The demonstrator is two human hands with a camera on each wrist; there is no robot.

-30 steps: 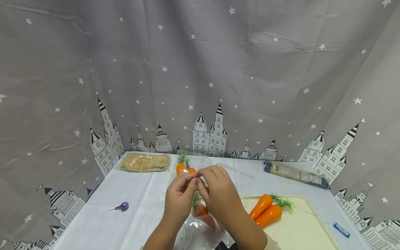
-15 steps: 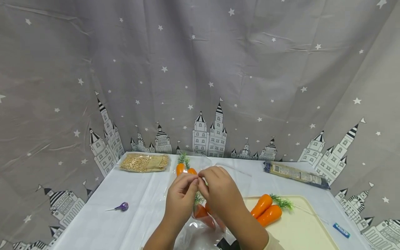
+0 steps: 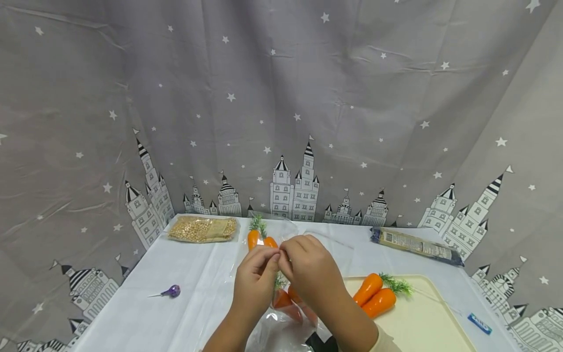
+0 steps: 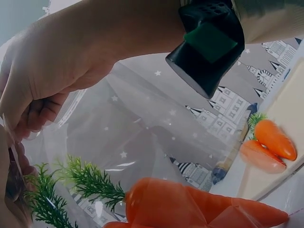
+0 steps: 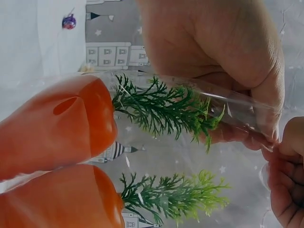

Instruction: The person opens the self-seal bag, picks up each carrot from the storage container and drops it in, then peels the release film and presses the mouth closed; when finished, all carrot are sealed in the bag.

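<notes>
My left hand [image 3: 255, 281] and right hand [image 3: 310, 269] meet fingertip to fingertip at the centre of the head view. Both pinch the top edge of a clear plastic bag [image 5: 242, 116]. Inside the bag hang two orange carrots [image 5: 52, 126] with feathery green tops [image 4: 90, 178], tops upward and tips down. In the head view my hands and forearms partly cover the bag. The right wrist view shows the left hand's fingers [image 5: 266, 104] bunching the film against the right hand. The exact pinch point is mostly hidden between the fingers.
Behind my hands lie more carrots [image 3: 254, 238] in clear plastic. A cream tray [image 3: 422, 322] on the right bears two carrots [image 3: 380, 302]. Around them are a bag of yellow kernels [image 3: 202, 230], a purple lollipop [image 3: 173, 291], a long dark packet [image 3: 415, 246] and a small blue packet [image 3: 479, 323].
Both hands keep their pinch on the bag's edge and have shifted slightly right. The carrots in the bag have swung a little to the right.
</notes>
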